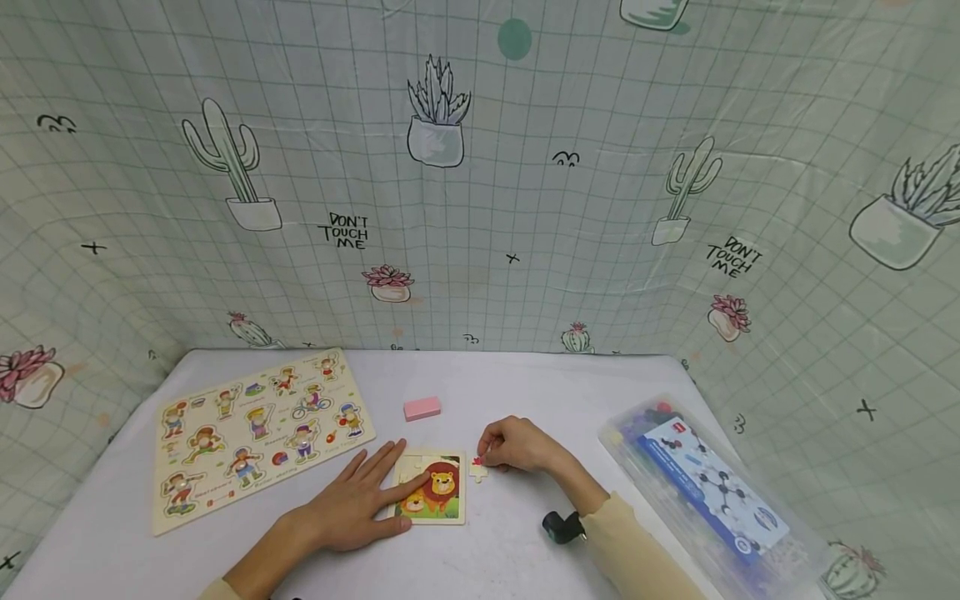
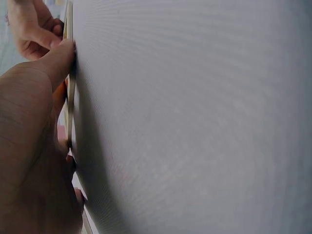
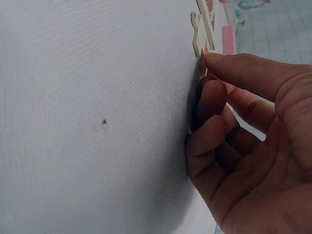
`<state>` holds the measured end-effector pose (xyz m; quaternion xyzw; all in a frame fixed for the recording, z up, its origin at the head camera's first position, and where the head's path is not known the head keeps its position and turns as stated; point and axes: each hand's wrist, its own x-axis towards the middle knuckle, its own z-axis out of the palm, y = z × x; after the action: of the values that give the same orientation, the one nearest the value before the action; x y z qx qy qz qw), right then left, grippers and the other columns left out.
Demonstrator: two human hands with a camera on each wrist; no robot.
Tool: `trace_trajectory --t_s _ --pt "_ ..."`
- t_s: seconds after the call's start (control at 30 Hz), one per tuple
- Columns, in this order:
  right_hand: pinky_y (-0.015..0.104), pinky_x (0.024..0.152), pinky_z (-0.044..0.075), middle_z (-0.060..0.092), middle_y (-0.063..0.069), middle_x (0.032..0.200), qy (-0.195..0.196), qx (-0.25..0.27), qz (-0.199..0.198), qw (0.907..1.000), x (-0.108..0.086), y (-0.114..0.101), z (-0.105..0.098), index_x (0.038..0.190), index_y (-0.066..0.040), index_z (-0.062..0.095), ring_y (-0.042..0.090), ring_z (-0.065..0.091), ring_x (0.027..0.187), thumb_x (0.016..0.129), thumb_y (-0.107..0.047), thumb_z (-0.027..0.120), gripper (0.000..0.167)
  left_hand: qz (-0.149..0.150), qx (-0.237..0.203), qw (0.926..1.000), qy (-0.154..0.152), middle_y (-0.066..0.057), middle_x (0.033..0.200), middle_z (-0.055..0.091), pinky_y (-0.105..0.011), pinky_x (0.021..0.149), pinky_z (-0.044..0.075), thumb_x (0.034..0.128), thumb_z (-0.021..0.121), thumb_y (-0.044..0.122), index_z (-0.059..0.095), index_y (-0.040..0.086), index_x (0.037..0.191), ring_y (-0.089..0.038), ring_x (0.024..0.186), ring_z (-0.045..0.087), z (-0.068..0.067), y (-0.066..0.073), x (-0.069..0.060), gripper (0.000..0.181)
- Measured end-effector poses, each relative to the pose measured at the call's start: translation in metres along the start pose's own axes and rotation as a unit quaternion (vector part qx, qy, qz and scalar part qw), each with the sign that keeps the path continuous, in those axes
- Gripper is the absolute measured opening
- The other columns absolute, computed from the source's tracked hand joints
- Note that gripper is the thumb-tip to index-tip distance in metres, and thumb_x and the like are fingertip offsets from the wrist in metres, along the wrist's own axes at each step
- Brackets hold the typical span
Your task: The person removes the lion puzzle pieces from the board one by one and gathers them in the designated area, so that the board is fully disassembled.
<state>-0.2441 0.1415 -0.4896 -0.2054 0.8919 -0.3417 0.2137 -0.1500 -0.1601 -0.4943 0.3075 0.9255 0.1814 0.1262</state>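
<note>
A small square lion jigsaw puzzle [image 1: 442, 490] lies flat on the white table, with cream patches at its upper left. My left hand [image 1: 360, 504] rests on its left part with straight, spread fingers, the thumb [image 2: 63, 56] at its near edge. Just right of the puzzle, my right hand [image 1: 517, 444] pinches a cream puzzle piece [image 1: 477, 472] with a red mark, low over the table. In the right wrist view the thumb and curled fingers [image 3: 212, 97] partly cover that puzzle piece [image 3: 199, 36].
A large wooden sports-figure board [image 1: 262, 442] lies at the left. Behind the puzzle sits a pink block [image 1: 422, 408]. A clear plastic case [image 1: 705, 492] with a blue label stands at the right. A black object [image 1: 561, 527] lies beside the right sleeve.
</note>
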Motion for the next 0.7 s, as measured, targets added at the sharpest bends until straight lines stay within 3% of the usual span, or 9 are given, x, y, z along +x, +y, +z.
trace_trajectory --t_s 0.23,0.7 --pt "0.024 0.052 0.036 0.055 -0.006 0.062 -0.006 -0.012 -0.007 0.9999 -0.0017 -0.0018 -0.0004 0.089 -0.015 0.072 0.008 0.047 0.054 0.086 -0.012 0.076 0.005 0.005 0.013 0.9998 0.015 -0.019 0.167 0.015 -0.065 0.117 0.014 0.0982 0.05 0.061 0.043 0.033 0.154 -0.039 0.153 0.014 0.0005 0.0005 0.0007 0.062" --pt "0.025 0.054 0.038 0.056 -0.005 0.064 -0.008 -0.019 -0.011 0.9997 -0.0025 -0.0031 -0.0011 0.088 -0.016 0.071 0.009 0.049 0.056 0.087 -0.011 0.076 0.006 0.013 0.048 0.9983 0.031 -0.016 0.166 0.022 -0.062 0.117 0.018 0.0964 0.053 0.061 0.044 0.036 0.153 -0.035 0.153 0.019 0.0045 -0.0018 0.0037 0.062"
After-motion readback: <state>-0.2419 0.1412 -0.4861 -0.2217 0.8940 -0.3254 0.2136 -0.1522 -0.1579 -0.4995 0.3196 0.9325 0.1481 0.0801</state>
